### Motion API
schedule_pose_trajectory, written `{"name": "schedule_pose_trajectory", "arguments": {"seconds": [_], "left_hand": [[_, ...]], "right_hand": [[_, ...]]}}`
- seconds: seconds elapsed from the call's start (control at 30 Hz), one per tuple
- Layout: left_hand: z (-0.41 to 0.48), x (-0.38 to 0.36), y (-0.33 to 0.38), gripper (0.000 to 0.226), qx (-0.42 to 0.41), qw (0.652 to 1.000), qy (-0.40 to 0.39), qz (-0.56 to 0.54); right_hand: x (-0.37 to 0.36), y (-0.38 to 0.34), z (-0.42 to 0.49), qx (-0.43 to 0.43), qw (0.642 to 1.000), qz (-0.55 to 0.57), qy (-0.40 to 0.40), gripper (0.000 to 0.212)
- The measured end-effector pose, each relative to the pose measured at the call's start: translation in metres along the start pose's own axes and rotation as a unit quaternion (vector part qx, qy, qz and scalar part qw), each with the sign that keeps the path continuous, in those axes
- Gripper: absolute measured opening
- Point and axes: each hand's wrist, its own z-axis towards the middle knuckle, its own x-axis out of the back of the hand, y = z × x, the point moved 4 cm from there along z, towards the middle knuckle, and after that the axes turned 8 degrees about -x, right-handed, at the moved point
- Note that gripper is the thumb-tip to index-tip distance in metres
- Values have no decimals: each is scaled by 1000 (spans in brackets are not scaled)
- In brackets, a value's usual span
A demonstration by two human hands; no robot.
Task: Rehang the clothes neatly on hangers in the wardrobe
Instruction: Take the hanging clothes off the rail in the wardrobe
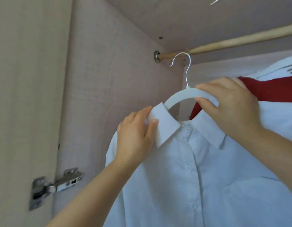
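shirt (207, 177): white cloth | hanger (179, 96): matt plastic | rail (240, 40): smooth wood

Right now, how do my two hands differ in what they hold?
The left hand is lower and pinches the collar of the white shirt; the right hand is higher and grips the hanger. The left hand is nearer the wardrobe wall, the right hand nearer the red garment. Both hold something.
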Motion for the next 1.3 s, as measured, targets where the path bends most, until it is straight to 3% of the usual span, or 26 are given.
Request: {"name": "schedule_pose_trajectory", "arguments": {"seconds": [0.27,0.53,0.9,1.3], "left_hand": [[-152,93,-34,44,103,982,-1,161],[-268,203,-23,44,201,919,-24,338],[-399,408,46,40,300,776,50,553],[-532,660,125,38,386,632,121,661]], "right_hand": [[-38,-95,-119,-14,980,195,-47,25],[-35,-217,-205,-25,908,401,-114,22],[61,-445,-251,25,787,602,-130,21],[225,-727,-278,76,637,740,-203,29]]}}
